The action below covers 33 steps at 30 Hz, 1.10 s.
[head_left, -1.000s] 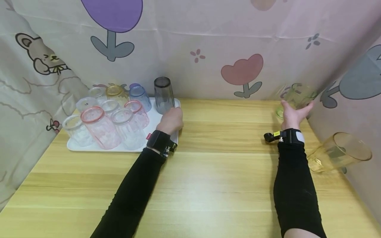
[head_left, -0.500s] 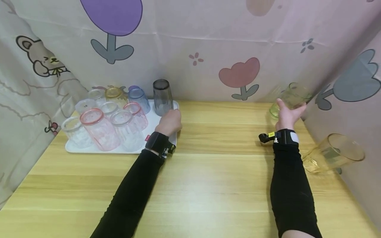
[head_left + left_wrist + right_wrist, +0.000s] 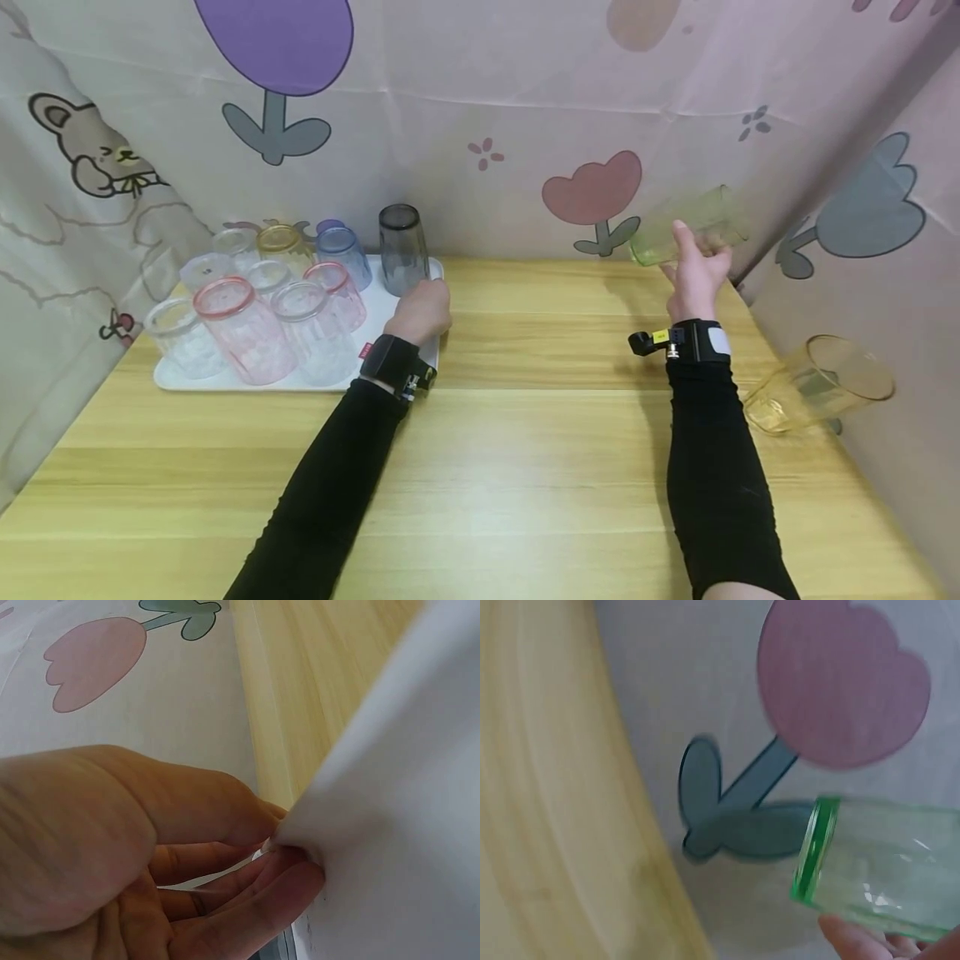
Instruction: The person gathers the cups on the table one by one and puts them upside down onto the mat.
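Lifted since a second ago, the green cup (image 3: 688,223) rides sideways in the right hand (image 3: 693,275), fingers curled round it, at two o'clock above the wooden table (image 3: 525,467). Left hand (image 3: 422,310) pinches the white tray (image 3: 300,379) at ten o'clock, carrying ten upturned cups; one amber cup (image 3: 821,393) leans at three o'clock against the flowered curtain. Left wrist: thumb and fingers (image 3: 247,892) clamp the tray's edge (image 3: 405,825). Right wrist: fingertips (image 3: 855,941) beneath the green-rimmed cup (image 3: 877,866).

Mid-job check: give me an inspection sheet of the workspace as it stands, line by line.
Surface: wooden table, bare in the middle.
Job's things: green cup lifted off the table, tipped sideways; white tray at the left rear carries upside-down cups, among them a grey cup.
Clutter: yellow cup lying tilted at the right edge against the cloth.
Grippers: right hand holds the green cup; left hand grips the tray's near right corner.
Cables: nothing seen.
Surroundings: flower-print cloth hangs behind and at both sides.
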{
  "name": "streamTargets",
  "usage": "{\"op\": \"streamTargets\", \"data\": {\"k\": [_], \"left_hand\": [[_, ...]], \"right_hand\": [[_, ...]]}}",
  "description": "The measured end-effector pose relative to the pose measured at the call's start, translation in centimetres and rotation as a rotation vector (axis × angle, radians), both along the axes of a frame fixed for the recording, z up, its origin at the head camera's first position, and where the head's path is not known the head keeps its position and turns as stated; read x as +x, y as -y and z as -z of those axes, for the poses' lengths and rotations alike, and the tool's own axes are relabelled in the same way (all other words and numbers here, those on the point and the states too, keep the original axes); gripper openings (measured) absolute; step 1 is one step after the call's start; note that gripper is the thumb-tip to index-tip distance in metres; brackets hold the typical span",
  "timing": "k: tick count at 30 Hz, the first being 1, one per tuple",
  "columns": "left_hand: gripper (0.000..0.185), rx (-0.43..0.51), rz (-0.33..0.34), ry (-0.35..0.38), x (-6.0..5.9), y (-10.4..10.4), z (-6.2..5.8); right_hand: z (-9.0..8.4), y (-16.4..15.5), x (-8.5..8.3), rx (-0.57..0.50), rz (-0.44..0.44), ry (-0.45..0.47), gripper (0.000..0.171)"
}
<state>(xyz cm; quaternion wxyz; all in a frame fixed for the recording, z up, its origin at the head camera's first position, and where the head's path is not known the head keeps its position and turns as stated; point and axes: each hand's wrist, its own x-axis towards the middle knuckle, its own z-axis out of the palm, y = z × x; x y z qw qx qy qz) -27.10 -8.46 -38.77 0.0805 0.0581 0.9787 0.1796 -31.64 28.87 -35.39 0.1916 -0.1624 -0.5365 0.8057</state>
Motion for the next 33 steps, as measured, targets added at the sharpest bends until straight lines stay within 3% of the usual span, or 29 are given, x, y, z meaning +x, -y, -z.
{"op": "streamTargets", "data": {"k": [5,10,18,25,29,33], "left_hand": [[0.017,0.0,0.0,0.004,0.0,0.1,0.0],[0.016,0.001,-0.006,0.008,0.1,0.0,-0.2],[0.016,0.009,-0.002,0.01,0.2,0.0,-0.4],[0.023,0.07,-0.025,0.008,0.5,-0.1,-1.0],[0.048,0.19,-0.044,-0.022,0.8,-0.5,-2.0],[0.079,0.281,-0.028,-0.118,1.2,-1.0,-3.3]], "right_hand": [[-1.2,2.2,0.7,-0.043,-0.116,-0.056,0.073],[-1.9,4.9,1.3,-0.028,-0.223,-0.078,0.087],[-2.3,8.7,2.4,-0.079,-0.366,-0.131,0.054],[-1.7,10.9,3.0,-0.09,-0.506,-0.139,0.049],[-1.1,11.8,3.2,-0.068,-0.546,-0.12,0.058],[-0.7,12.7,3.2,-0.068,-0.579,-0.088,0.064]]}}
